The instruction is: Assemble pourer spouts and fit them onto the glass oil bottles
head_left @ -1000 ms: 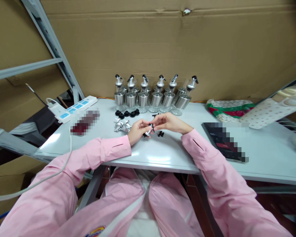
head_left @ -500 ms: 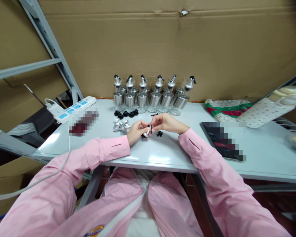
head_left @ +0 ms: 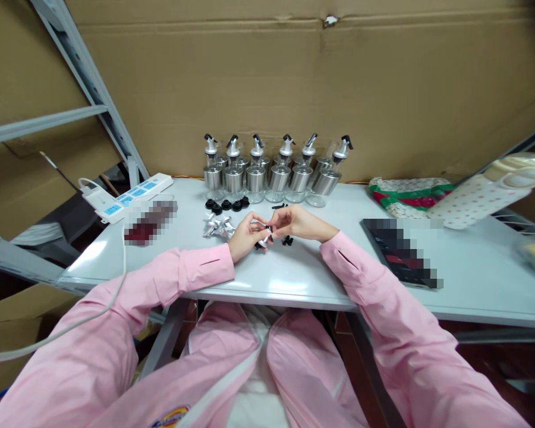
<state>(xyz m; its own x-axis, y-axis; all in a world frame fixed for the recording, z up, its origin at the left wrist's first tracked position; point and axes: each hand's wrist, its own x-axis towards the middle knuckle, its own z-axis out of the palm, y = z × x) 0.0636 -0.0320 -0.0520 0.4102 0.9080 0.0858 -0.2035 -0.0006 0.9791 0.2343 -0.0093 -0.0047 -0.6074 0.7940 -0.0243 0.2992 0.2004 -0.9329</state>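
A small assembly workshop: cardboard wall (head_left: 294,89), metal racking (head_left: 84,77), rowed dispenser bottles (head_left: 276,172).

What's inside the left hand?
A small silver-and-black spout piece sticks out of the left hand; the right hand pinches its top end. Curled fingers cover the rest.

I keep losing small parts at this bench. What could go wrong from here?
1. The spout, pinched between left hand and right hand, is tiny; a slip could send it off the table.
2. The loose black bits lie beside the right hand; a sleeve might sweep them away.
3. The bottles stand close behind; a reach could topple one.
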